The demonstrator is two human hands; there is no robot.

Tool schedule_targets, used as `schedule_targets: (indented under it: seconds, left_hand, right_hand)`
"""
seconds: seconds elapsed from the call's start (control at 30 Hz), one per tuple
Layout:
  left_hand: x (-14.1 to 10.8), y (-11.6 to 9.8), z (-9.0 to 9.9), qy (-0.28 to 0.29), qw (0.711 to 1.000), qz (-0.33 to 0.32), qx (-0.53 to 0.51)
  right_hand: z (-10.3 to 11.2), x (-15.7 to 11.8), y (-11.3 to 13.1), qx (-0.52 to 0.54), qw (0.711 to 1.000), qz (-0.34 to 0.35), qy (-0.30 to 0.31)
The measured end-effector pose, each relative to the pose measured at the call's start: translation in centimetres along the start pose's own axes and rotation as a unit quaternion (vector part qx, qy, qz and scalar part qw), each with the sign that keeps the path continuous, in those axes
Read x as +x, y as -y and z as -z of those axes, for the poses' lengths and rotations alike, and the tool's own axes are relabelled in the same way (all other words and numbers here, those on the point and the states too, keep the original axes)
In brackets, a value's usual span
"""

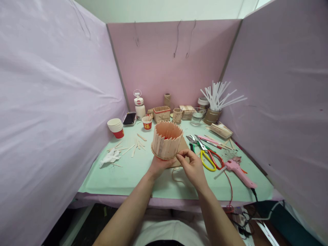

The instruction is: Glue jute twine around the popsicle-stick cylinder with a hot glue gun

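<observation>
- Holding the stick-walled cup (pixel 167 145) from below, over the near middle of the worktop (pixel 123 184), the person's left grip (pixel 159 166) keeps its fingers hidden beneath the base.
- The right grip (pixel 192 167) pinches the twine (pixel 163 159) at the base's right side, its fingertips covering the exact spot.
- Red shows inside the cup; its floor is out of sight.
- Brown cardboard (pixel 183 146) is partly covered by cup and right hand.
- Behind, the cup overlaps the lower edge of a basket (pixel 162 114).
- Rightward lie scissors (pixel 205 149) and a pink glue gun (pixel 238 171); tangled cables (pixel 243 229) below are hard to make out.
</observation>
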State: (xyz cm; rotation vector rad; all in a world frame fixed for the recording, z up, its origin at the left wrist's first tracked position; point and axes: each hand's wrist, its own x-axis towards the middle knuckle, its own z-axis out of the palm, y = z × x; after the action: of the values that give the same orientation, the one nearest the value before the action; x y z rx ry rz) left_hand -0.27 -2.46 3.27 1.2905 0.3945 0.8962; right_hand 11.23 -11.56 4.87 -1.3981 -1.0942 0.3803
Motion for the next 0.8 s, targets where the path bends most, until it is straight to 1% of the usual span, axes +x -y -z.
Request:
schedule_targets:
  seconds: [0.07, 0.17, 0.3, 0.43, 0.53, 0.63, 0.8]
  left_hand:
    - [0.0, 0.1, -0.1, -0.023, 1.0, -0.011, 0.004]
    - [0.0, 0.2, 0.0, -0.026, 1.0, -0.017, 0.002]
    - [0.1, 0.0, 0.1, -0.036, 0.999, 0.0, 0.017]
    - [0.1, -0.1, -0.3, -0.052, 0.999, 0.007, 0.007]
    - [0.1, -0.1, -0.2, -0.026, 1.0, 0.017, 0.0]
    - [0.1, 0.1, 0.0, -0.008, 1.0, 0.007, 0.019]
    - [0.3, 0.4, 0.1, -0.05, 0.998, 0.005, 0.043]
  right_hand:
    - [-0.1, 0.0, -0.1, 0.001, 1.0, 0.005, 0.006]
    - [-0.2, 0.1, -0.4, -0.001, 1.0, 0.014, 0.01]
    - [-0.2, 0.1, -0.8, -0.003, 0.999, 0.032, 0.007]
    - [-0.3, 0.0, -0.9, 0.003, 0.999, 0.038, 0.006]
    - [-0.6, 0.0, -1.1, 0.006, 0.999, 0.04, 0.006]
    - [-0.9, -0.1, -1.2, 0.009, 0.999, 0.044, 0.004]
    - [-1.1, -0.3, -1.3, 0.011, 0.999, 0.049, 0.004]
